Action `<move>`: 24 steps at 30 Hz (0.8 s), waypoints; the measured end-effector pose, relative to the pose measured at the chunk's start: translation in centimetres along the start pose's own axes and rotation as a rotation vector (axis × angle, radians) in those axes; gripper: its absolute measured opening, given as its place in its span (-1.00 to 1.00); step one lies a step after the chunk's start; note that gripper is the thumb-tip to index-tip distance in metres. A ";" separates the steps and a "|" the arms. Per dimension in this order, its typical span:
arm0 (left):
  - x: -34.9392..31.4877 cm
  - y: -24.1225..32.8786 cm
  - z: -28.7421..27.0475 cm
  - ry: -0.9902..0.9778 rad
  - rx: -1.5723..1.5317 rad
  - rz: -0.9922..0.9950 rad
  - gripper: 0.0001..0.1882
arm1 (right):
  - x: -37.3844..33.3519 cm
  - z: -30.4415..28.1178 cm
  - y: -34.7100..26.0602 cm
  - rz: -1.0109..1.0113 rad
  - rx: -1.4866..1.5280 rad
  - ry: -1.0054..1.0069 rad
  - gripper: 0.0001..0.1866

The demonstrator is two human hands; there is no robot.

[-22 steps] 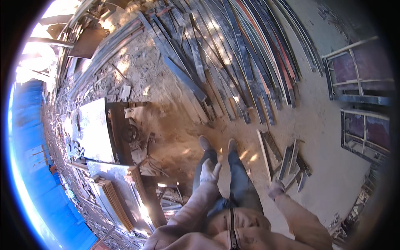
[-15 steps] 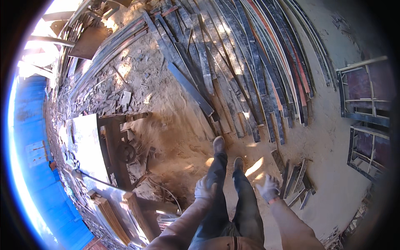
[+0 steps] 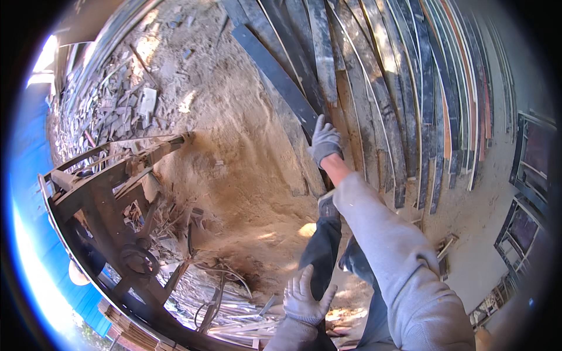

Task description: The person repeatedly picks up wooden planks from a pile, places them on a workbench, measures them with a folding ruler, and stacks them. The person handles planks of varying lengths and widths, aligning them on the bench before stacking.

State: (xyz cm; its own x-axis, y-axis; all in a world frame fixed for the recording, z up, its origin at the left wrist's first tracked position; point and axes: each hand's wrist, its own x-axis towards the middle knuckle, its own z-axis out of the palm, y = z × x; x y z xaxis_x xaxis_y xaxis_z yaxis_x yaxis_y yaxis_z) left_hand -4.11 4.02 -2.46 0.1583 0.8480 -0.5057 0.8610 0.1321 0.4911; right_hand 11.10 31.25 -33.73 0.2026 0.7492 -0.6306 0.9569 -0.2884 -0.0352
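Observation:
My right hand [image 3: 325,142], in a grey glove, reaches far forward to the near end of a dark plank [image 3: 275,79]. Its index finger stretches out at the plank's end; whether it presses on the wood I cannot tell, and no grip around it shows. The plank lies slanted on top of other long boards [image 3: 380,111], which fan out over the dusty ground. Low in front of my legs, my left hand [image 3: 304,297], gloved as well, is held with fingers and thumb spread, holding nothing.
On the left stands a saw-bench-like frame [image 3: 105,202] with a handwheel [image 3: 139,261]. Wood scraps [image 3: 111,111] litter the ground behind it, and thin strips [image 3: 234,319] lie beside it. Framed panels [image 3: 521,234] stand at the right. A blue wall [image 3: 29,169] borders the far left.
My right hand has moved forward and left from beside my leg to the plank's end. My left hand is lower in view, fingers spread. The view has shifted closer to the boards.

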 end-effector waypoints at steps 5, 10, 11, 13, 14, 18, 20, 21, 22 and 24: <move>0.4 1.7 0.4 -0.009 -0.227 -0.194 0.03 | -11.5 -1.2 2.2 -0.159 0.699 -0.322 0.19; 4.8 3.8 1.2 0.212 -1.425 -0.549 0.00 | -34.0 -6.8 13.2 -0.226 1.624 -0.810 -0.09; 5.5 4.4 0.9 0.159 -1.594 -0.724 -0.12 | -37.2 -7.5 14.9 -0.266 1.450 -0.878 -0.03; 8.5 5.6 0.7 0.137 -1.823 -0.923 -0.53 | -39.2 -8.0 18.5 -0.482 1.288 -0.868 0.02; 9.4 6.1 0.1 0.062 -1.897 -1.003 -0.69 | -38.5 -7.9 19.8 -0.445 1.275 -0.962 0.04; 12.4 7.6 -1.2 0.031 -1.626 -1.231 -0.77 | -28.1 -5.6 20.0 0.392 1.687 -0.811 0.15; 13.8 7.8 -1.6 0.116 -1.479 -1.031 -0.79 | -21.5 -4.1 17.8 0.003 0.512 -0.357 0.35; 14.6 7.6 -2.0 0.155 -1.474 -0.955 -0.78 | -17.9 -3.0 16.1 0.058 0.541 -0.328 0.42; 15.7 7.4 -2.4 0.180 -1.459 -0.887 -0.77 | -14.1 -2.0 14.1 0.107 0.569 -0.297 0.50; 19.1 6.6 -3.5 0.224 -1.411 -0.778 -0.71 | -7.2 0.4 11.0 0.078 0.531 -0.161 0.50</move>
State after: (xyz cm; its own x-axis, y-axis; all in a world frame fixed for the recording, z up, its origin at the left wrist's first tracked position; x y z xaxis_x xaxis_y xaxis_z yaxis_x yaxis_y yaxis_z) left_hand 2.92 22.85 -6.43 -0.2574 0.3921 -0.8832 -0.4273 0.7736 0.4679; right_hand 20.07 22.44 -29.89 0.1943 0.6255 -0.7556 0.6955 -0.6311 -0.3436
